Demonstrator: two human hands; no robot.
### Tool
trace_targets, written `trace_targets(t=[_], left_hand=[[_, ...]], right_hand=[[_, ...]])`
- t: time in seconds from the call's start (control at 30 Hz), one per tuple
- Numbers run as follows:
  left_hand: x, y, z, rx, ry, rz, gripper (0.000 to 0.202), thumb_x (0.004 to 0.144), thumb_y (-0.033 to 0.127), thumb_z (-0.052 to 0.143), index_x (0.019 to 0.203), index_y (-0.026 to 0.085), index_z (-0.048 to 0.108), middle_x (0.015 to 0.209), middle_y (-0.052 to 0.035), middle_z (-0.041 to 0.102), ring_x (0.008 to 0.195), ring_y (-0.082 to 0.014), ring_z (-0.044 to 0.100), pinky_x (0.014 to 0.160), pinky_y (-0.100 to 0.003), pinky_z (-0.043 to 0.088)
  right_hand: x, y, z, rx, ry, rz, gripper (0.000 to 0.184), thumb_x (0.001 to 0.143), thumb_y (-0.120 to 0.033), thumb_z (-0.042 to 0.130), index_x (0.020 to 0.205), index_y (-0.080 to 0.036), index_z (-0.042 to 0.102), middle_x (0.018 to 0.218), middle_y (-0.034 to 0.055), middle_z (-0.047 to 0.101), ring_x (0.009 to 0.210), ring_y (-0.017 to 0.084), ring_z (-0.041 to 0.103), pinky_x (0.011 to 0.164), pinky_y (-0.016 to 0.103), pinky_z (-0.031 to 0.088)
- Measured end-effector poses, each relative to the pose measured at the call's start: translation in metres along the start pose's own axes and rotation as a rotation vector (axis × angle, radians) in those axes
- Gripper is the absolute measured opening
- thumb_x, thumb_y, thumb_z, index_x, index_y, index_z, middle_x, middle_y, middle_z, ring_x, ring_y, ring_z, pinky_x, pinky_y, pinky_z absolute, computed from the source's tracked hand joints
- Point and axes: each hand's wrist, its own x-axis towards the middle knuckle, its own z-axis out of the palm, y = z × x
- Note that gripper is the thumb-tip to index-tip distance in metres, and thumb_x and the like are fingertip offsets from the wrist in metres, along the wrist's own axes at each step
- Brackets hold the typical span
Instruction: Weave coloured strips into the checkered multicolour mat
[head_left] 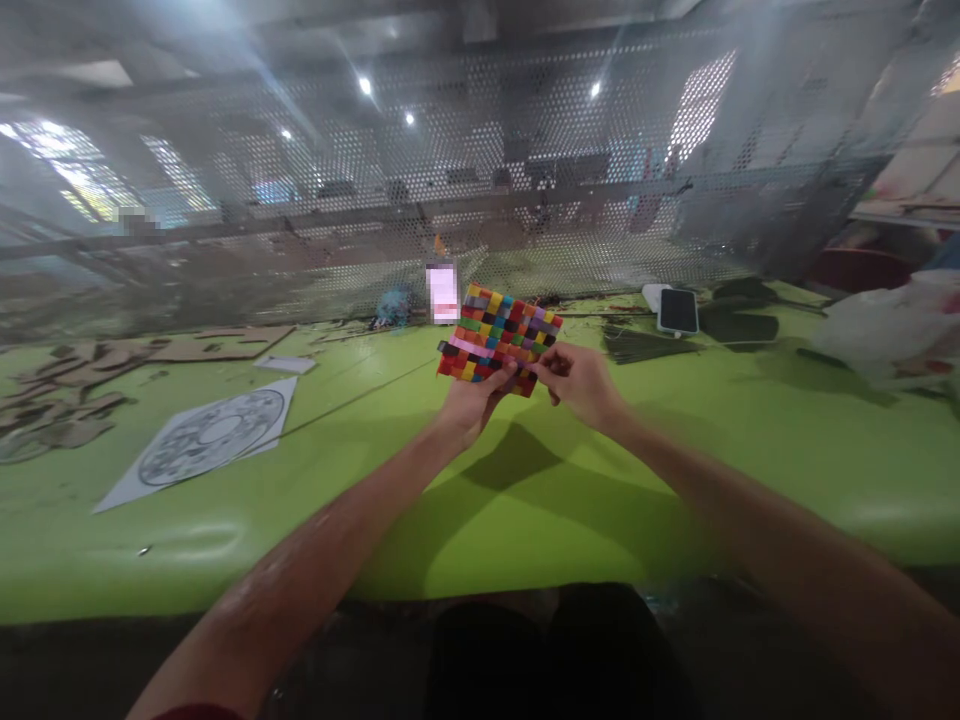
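- One printed sheet (206,440) bearing a circular pattern lies flat on the green table (525,520), well left of the multicoloured woven panel (501,335).
- The left hand (471,398) grips the panel's lower left edge, fingers closed on it.
- The single panel is held tilted above the table, between the two hands.
- The right hand (581,385) pinches the panel's lower right edge.
- One phone (679,310) lies on the table, right of the panel.

Both forearms reach forward, left hand (472,400) and right hand (581,385) raised close together, fingers (553,366) curled.
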Motion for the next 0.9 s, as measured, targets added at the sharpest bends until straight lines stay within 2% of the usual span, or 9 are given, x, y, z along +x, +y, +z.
trace_targets(t=[0.2, 0.4, 0.57, 0.63, 0.8, 0.9], left_hand=[[-0.003, 0.003, 0.003, 0.05, 0.044, -0.015, 0.042, 0.066, 0.007, 0.088, 0.102, 0.018, 0.07, 0.106, -0.0054, 0.077, 0.094, -0.0186, 0.072, 0.094, -0.038, 0.059], [-0.01, 0.009, 0.01, 0.077, -0.019, -0.019, 0.047, 0.058, -0.004, 0.085, 0.098, 0.016, 0.071, 0.097, -0.0052, 0.078, 0.096, -0.0205, 0.074, 0.098, -0.04, 0.057], [-0.01, 0.006, 0.006, 0.099, 0.001, -0.008, 0.045, 0.058, -0.004, 0.085, 0.096, 0.017, 0.071, 0.092, -0.0037, 0.078, 0.089, -0.0196, 0.074, 0.094, -0.038, 0.059], [-0.008, 0.004, 0.004, 0.105, 0.005, -0.011, 0.045, 0.058, -0.004, 0.084, 0.096, 0.017, 0.071, 0.091, -0.0035, 0.077, 0.087, -0.0192, 0.074, 0.093, -0.038, 0.059], [-0.005, 0.003, 0.002, 0.085, 0.051, -0.056, 0.044, 0.062, -0.001, 0.084, 0.099, 0.019, 0.07, 0.097, -0.0029, 0.077, 0.09, -0.0173, 0.072, 0.093, -0.036, 0.058], [-0.005, 0.004, 0.004, 0.056, 0.101, -0.067, 0.04, 0.068, 0.006, 0.086, 0.103, 0.02, 0.071, 0.102, -0.0036, 0.077, 0.091, -0.0164, 0.072, 0.088, -0.033, 0.059]], right_hand=[[-0.002, -0.003, 0.001, -0.01, 0.032, -0.01, 0.046, 0.081, -0.064, 0.073, 0.073, -0.022, 0.054, 0.055, -0.0018, 0.057, 0.039, 0.011, 0.051, 0.04, 0.026, 0.039], [0.002, -0.004, -0.001, -0.054, 0.042, 0.007, 0.035, 0.084, -0.048, 0.074, 0.071, -0.021, 0.055, 0.054, -0.0019, 0.057, 0.039, 0.011, 0.052, 0.041, 0.025, 0.036], [0.003, -0.003, -0.003, -0.064, 0.021, 0.036, 0.026, 0.083, -0.037, 0.072, 0.069, -0.022, 0.055, 0.05, -0.0034, 0.054, 0.037, 0.011, 0.05, 0.04, 0.024, 0.035], [0.003, -0.002, -0.003, -0.079, 0.017, 0.036, 0.029, 0.083, -0.038, 0.073, 0.068, -0.022, 0.053, 0.049, -0.0033, 0.054, 0.037, 0.011, 0.051, 0.04, 0.024, 0.036], [0.005, 0.003, -0.002, -0.045, -0.027, 0.044, 0.041, 0.083, -0.053, 0.074, 0.068, -0.022, 0.052, 0.05, -0.0028, 0.054, 0.038, 0.011, 0.05, 0.038, 0.024, 0.034], [0.004, 0.005, 0.001, -0.032, -0.049, 0.059, 0.038, 0.084, -0.05, 0.072, 0.069, -0.022, 0.052, 0.05, -0.0034, 0.052, 0.038, 0.011, 0.049, 0.039, 0.024, 0.034]])
